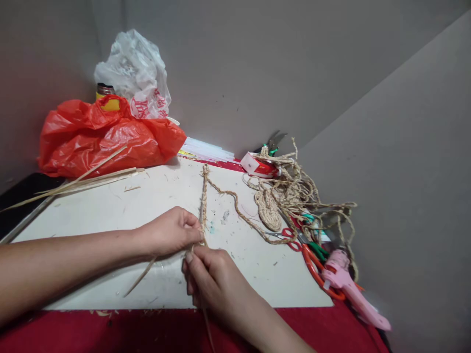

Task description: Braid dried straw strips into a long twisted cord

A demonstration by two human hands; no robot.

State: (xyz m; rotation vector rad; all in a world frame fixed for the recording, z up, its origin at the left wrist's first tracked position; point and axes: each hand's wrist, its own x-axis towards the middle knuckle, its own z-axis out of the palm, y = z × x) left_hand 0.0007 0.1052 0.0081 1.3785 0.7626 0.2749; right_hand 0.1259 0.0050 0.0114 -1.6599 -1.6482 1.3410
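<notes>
A straw braid [204, 196] runs straight toward me down the middle of the white board [121, 206]. My left hand [172, 230] pinches its near end between thumb and fingers. Just below and to the right, my right hand [213, 274] is closed on a thin straw strand [208, 323] that trails down past the board's front edge. Another loose strand [140, 277] sticks out below my left wrist. From the braid's far end a twisted cord [235, 201] curves off to the right. The fingertips partly hide the spot where the strands meet.
Flat straw strips [91, 182] and a red plastic bag [110, 142] lie at the left, with a white bag [134, 68] behind. On the right are a tangle of cord [294, 181], a coiled woven piece [268, 210], red-handled scissors [290, 239] and a pink glue gun [349, 284].
</notes>
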